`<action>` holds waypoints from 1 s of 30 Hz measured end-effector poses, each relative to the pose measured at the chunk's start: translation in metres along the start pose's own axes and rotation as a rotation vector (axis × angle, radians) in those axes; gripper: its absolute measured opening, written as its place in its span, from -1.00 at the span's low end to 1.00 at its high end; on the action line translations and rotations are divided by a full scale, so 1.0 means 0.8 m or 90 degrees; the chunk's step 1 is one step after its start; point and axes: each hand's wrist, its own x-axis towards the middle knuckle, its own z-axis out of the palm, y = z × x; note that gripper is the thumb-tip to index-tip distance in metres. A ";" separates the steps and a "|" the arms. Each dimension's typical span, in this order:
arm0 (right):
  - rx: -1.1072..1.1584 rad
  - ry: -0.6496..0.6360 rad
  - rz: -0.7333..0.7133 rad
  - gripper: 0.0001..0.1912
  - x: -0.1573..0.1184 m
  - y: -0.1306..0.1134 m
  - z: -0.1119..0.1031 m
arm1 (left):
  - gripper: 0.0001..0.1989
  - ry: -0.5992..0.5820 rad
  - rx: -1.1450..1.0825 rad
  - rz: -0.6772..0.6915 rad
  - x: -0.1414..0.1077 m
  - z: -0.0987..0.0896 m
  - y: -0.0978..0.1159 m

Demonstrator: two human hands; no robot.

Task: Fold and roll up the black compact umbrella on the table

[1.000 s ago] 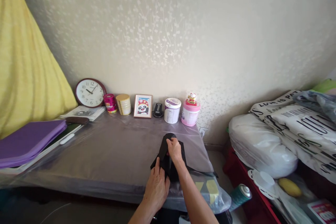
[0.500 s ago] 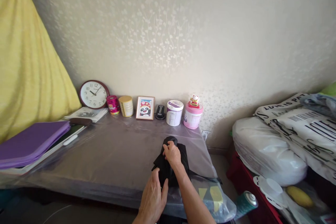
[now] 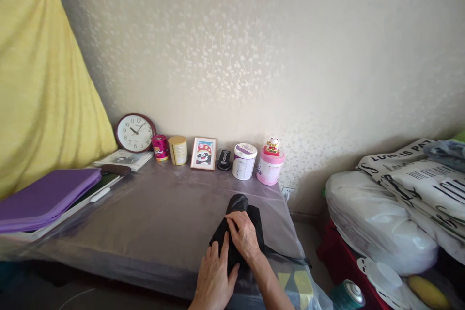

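Note:
A black, thin fabric bundle [image 3: 238, 202] lies near the front right of the table, with a dark strap [image 3: 286, 254] trailing to the right. Its exact kind is unclear, since my hands cover part of it. My right hand [image 3: 245, 237] rests on top with its fingers curled and pinching the fabric. Along the lower left edge of the bundle, my left hand [image 3: 216, 271] lies with fingers stretched and thumb apart, touching the cloth.
Along the wall stand a clock [image 3: 135, 132], a pink tin [image 3: 160, 147], a yellow-lidded jar [image 3: 178, 150], a framed panda picture [image 3: 204, 153], a white tub [image 3: 244, 161] and a pink tub [image 3: 270, 168]. Purple folders [image 3: 47, 196] lie left; a spray can [image 3: 348, 295] stands right.
My right hand has slid down the bundle toward me, away from its rounded top. My left hand's fingers have flattened onto the fabric. The view has shifted slightly.

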 end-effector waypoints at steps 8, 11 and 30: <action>-0.086 0.023 -0.027 -0.68 0.016 0.049 0.019 | -0.39 -0.010 0.001 -0.012 -0.001 0.014 -0.004; -0.097 -0.011 0.004 -0.69 0.040 0.062 0.023 | -0.39 -0.016 -0.013 -0.011 0.001 0.015 -0.005; -0.013 0.057 0.300 -0.63 0.028 0.096 -0.021 | -0.41 -0.025 0.033 -0.006 -0.002 -0.001 0.004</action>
